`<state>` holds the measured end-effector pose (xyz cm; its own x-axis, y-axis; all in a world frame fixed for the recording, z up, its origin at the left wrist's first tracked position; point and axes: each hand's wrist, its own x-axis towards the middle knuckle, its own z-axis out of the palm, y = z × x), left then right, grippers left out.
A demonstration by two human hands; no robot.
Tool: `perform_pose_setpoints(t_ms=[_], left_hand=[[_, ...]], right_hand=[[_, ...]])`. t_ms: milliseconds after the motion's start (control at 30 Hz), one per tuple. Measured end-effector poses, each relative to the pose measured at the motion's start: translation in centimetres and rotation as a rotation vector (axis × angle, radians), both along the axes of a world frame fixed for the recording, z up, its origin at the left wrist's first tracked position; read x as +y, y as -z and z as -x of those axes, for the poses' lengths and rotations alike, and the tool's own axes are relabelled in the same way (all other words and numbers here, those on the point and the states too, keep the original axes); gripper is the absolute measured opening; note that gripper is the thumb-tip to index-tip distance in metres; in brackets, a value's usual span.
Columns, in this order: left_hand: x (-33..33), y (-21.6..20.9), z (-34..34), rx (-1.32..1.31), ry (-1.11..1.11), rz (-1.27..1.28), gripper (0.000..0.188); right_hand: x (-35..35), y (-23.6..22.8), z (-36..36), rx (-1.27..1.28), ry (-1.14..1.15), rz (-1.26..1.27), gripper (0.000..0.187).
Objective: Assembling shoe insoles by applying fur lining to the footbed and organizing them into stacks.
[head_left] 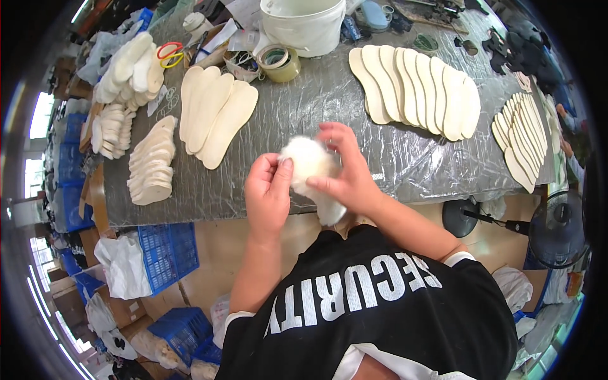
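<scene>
A white fluffy insole [309, 163] is held up over the near edge of the table, its lower end hanging toward my body. My left hand [268, 190] pinches its left side between thumb and fingers. On the other side, my right hand [352, 172] has its fingers spread apart and slightly blurred, with the thumb against the fluffy surface. Beyond my hands, several cream insoles [221, 111] lie fanned out to the left. A longer overlapping row of pale insoles [421, 88] is at the far right.
Piles of insoles [152, 161] line the table's left side, and another fan [522, 136] lies at its right end. At the back stand a white bucket [304, 28], tape rolls [282, 66] and scissors [171, 54]. A blue crate [168, 253] and a fan [557, 228] flank me below.
</scene>
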<state>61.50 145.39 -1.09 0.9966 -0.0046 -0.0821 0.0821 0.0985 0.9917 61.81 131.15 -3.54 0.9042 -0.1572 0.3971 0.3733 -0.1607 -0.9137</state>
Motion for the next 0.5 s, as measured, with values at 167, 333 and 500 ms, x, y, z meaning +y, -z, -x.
perform_pose_setpoints(t_ms=[167,333,500], left_hand=[[-1.4,-0.5,0.5,-0.049,0.077,0.102,0.028],[-3.1,-1.4,1.3,-0.368,0.050,-0.427,0.013],[-3.4,-0.7,1.7,-0.617,0.057,-0.552,0.014]], right_hand=[[-2.2,0.9,-0.5,0.590,-0.557,-0.695,0.028],[-2.7,2.1,0.9,0.532,-0.593,-1.034,0.028],[-2.9,3.1,2.2,0.516,-0.675,-1.124,0.032]])
